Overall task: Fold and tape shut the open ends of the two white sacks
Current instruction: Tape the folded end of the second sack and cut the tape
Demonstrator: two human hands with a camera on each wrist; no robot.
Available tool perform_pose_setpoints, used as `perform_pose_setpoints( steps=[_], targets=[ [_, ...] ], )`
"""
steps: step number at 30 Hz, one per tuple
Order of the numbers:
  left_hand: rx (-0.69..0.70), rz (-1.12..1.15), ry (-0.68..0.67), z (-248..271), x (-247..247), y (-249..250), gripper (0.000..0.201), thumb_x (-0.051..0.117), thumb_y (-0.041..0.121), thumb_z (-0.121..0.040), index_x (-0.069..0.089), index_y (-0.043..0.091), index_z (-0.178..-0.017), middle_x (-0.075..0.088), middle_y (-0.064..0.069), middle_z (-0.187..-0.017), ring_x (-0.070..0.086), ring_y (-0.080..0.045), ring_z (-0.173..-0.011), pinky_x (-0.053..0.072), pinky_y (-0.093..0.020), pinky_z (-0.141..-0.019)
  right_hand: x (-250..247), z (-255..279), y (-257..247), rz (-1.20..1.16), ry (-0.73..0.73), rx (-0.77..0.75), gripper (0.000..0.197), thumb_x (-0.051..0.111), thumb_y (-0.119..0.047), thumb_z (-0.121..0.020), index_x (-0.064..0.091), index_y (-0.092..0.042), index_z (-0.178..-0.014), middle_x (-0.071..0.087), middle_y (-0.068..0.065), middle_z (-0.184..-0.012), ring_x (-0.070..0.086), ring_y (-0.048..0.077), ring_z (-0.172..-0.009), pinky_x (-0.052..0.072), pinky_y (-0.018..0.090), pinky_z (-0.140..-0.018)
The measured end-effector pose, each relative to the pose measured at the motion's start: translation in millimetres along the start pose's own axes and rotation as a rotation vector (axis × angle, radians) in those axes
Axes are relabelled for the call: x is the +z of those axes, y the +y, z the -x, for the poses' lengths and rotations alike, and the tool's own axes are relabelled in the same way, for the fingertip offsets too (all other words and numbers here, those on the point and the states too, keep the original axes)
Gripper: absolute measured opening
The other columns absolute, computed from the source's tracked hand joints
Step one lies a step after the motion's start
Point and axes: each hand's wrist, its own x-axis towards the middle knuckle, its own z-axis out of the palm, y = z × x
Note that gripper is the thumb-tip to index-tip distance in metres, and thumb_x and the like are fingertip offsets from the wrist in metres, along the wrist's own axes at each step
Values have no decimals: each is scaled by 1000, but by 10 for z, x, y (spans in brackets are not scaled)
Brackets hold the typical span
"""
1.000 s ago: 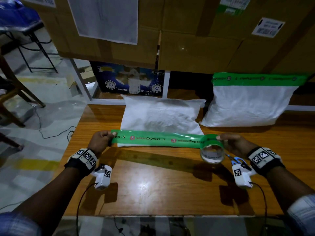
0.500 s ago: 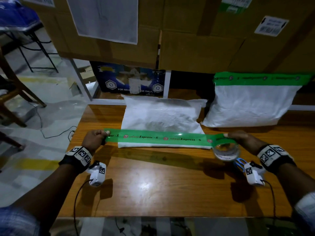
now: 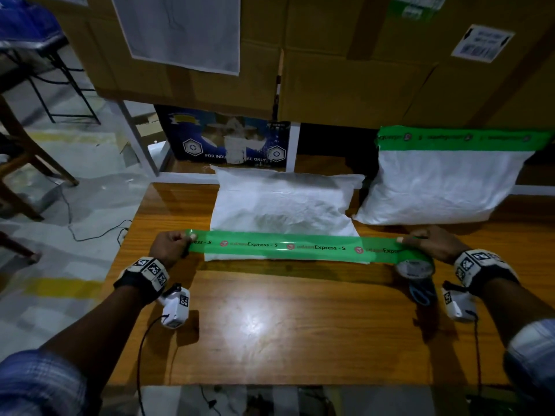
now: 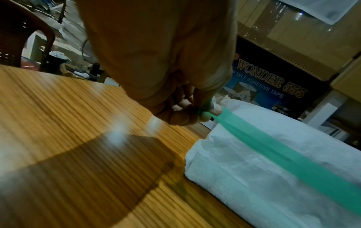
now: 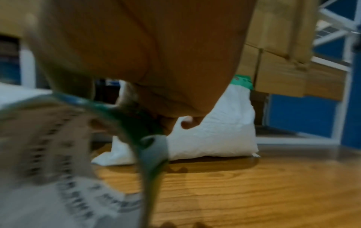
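Observation:
One white sack [image 3: 282,208] lies flat mid-table with its folded near end toward me. A green printed tape strip [image 3: 288,247] is stretched across that near end, just above it. My left hand [image 3: 171,246] pinches the strip's free end [image 4: 207,115] left of the sack [image 4: 273,162]. At the sack's right corner, my right hand [image 3: 429,244] holds the tape roll [image 3: 416,265], which fills the lower left of the right wrist view [image 5: 58,154]. The second white sack [image 3: 441,187] leans at the back right with green tape [image 3: 459,139] along its top; the right wrist view also shows this sack [image 5: 220,131].
Blue-handled scissors [image 3: 422,291] lie on the wooden table [image 3: 285,325] under the roll. Stacked cardboard boxes [image 3: 345,79] and a blue tape carton [image 3: 222,136] stand behind the table. Chair legs and cables are on the floor to the left.
Both hands have moved apart, the right hand drawing the roll rightward, so the green strip is longer and now spans the whole near end of the flat sack.

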Motion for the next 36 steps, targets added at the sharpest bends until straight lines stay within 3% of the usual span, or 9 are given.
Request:
perform_pose_setpoints(
  steps=[3,5,10,14,17,20,23,33,36],
  targets=[
    [-17,-5,-19,-14,87,9,31,66,19,-93,61,2,-67,58,-15,-62,49,-21,-54,39,-25,-52,53,-76,-92,266,59,56,71,51,-88,-75,76,-25,-95,73,3,-102,62,25,-100,33,42,-94],
    [-49,-47,-20,-36,115,-8,30,67,21,-92,60,5,-67,59,-13,-62,50,-21,-53,38,-24,-51,90,-138,-161,406,90,66,70,50,-85,-79,74,-24,-104,72,2,-108,62,24,-104,34,42,-99],
    [-99,-183,-11,-73,154,-45,28,69,25,-90,68,2,-75,62,-7,-64,54,-19,-58,37,-23,-50,181,-184,-331,639,91,75,64,49,-82,-81,71,-26,-101,66,-5,-86,61,19,-95,27,44,-103],
    [-88,-245,1,-58,193,-22,27,72,26,-88,71,0,-81,68,-13,-77,58,-23,-68,40,-24,-54,218,-201,-423,791,48,98,65,45,-84,-82,68,-24,-91,69,3,-110,62,19,-96,25,46,-106],
    [-74,-284,15,-42,234,15,26,72,26,-89,68,4,-76,66,-12,-78,56,-23,-69,38,-23,-52,239,-210,-464,793,68,118,63,47,-84,-82,63,-23,-85,70,3,-107,62,18,-89,25,46,-109],
    [-63,-310,34,-29,264,44,27,70,25,-90,63,7,-71,61,-9,-71,50,-19,-62,33,-21,-48,255,-186,-544,783,96,165,77,47,-81,-84,64,-15,-121,70,5,-117,65,18,-99,21,45,-111],
    [-55,-322,45,-26,291,48,29,70,23,-90,60,8,-67,58,-7,-66,49,-18,-60,34,-22,-45,267,-154,-612,748,117,210,87,48,-78,-86,53,-8,-138,65,7,-131,66,19,-105,18,44,-115],
    [-47,-307,43,-49,336,-3,34,72,18,-88,55,12,-59,58,-10,-70,49,-19,-64,34,-17,-39,331,-273,-591,725,20,267,96,48,-84,-81,49,-8,-140,60,6,-139,64,21,-112,20,45,-116],
    [-45,-341,49,-68,334,-23,33,74,21,-86,57,10,-61,59,-10,-67,51,-22,-64,34,-24,-45,357,-344,-550,737,-2,274,95,49,-87,-78,54,-13,-138,55,7,-146,63,21,-116,19,47,-116]
  ],
)
